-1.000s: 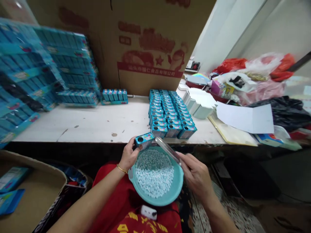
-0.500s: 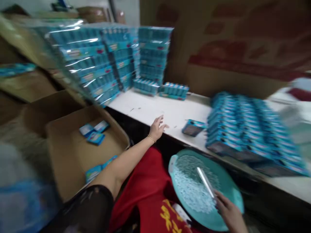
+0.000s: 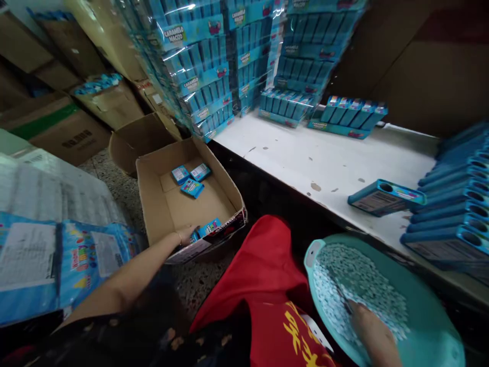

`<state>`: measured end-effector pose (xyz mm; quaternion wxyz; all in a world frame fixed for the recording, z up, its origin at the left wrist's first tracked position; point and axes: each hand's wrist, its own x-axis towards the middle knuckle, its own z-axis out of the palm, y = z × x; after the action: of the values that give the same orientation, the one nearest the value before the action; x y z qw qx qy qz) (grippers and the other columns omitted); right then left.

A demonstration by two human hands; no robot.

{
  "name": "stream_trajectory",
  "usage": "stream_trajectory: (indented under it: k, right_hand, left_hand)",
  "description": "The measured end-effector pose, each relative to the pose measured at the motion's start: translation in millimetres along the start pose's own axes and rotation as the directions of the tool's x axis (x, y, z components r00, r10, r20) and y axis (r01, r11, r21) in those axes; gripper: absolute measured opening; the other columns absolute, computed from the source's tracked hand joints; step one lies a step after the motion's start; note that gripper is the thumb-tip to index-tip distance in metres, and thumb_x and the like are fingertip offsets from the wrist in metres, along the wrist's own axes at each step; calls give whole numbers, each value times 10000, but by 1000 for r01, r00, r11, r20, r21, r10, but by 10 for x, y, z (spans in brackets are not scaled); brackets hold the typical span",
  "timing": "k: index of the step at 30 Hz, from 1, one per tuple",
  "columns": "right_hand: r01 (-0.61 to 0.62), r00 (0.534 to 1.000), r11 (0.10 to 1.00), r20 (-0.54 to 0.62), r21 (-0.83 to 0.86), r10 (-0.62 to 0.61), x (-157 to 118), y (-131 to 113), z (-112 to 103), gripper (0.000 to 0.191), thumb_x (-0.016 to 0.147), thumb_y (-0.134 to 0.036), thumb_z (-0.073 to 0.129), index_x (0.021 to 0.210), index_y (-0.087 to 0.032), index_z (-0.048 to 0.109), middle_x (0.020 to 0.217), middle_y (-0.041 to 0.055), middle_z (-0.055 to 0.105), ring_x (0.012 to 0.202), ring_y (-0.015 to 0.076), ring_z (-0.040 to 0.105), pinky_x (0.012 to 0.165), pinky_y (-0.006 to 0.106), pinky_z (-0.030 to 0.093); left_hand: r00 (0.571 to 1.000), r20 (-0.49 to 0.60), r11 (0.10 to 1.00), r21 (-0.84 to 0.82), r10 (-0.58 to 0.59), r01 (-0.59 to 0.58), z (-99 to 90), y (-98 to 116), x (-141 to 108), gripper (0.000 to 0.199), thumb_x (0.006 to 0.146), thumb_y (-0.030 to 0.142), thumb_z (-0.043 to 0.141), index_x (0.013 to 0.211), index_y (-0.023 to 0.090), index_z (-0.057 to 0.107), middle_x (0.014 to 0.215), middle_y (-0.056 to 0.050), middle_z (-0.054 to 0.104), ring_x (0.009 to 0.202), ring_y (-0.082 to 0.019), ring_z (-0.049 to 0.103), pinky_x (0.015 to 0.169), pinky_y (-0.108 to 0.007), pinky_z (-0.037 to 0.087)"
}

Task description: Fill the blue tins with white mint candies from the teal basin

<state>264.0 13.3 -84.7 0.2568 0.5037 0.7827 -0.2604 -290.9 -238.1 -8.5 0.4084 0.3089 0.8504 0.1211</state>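
Observation:
My left hand [image 3: 187,234] reaches over the near edge of an open cardboard box [image 3: 153,204], its fingers around a small blue carton [image 3: 194,236] beside another blue carton [image 3: 210,226]. Three more blue cartons [image 3: 192,187] lie on the box floor. My right hand [image 3: 369,326] is over a teal basin [image 3: 420,306] of small pale pieces [image 3: 340,285], closed on the dark handle of a scoop [image 3: 338,283] whose far end is among the pieces. One blue carton [image 3: 382,198] with a round hole stands on the white table [image 3: 290,158].
Wrapped stacks of blue display trays [image 3: 198,66] rise at the table's back left. Two filled trays [image 3: 347,118] sit beside them. Rows of blue cartons [image 3: 458,204] line the right side. Blue printed bags [image 3: 87,255] are at the left, and a red cloth [image 3: 244,285] covers my lap.
My left hand has moved from above the table down to the cartons in the box. The scoop in my right hand has dipped into the pieces. The view has turned left and down.

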Motion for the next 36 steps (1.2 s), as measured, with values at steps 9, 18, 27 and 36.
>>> stream_trajectory:
  k: [9,18,27,36]
  right_hand:
    - [41,996,999,79,23,-43,-10,281,129,414,740,-232,368,1055,-200,634,931,128,676,882,266,619,771,342,464]
    - [28,996,999,80,42,-31,-16,139,30,416,773,-182,342,1085,-159,618,992,128,659,934,244,601,782,303,437]
    - [-286,954,958,-96,-7,284,-242,-5,-490,375,787,-75,332,1037,-176,593,965,114,642,871,193,609,696,271,434]
    - [-202,974,979,-99,19,203,-52,-125,-361,358,815,-47,290,1012,-92,586,1004,182,593,943,235,562,759,318,424]
  left_hand:
    - [990,52,990,-27,-134,135,-395,22,-45,568,366,240,733,895,170,542,681,17,566,674,-177,559,652,-303,453]
    - [989,129,650,-758,74,50,-627,1120,-366,546,651,406,652,1139,237,474,1075,-77,583,882,-205,597,799,-368,465]
    - [559,713,893,-224,423,-390,798,2083,-461,412,798,418,461,1150,216,531,1206,-65,527,1130,-232,456,998,-365,302]
    - [491,734,777,-78,469,-625,928,2314,-617,792,638,439,650,1327,268,301,1364,-59,376,1214,-280,380,1017,-381,295]
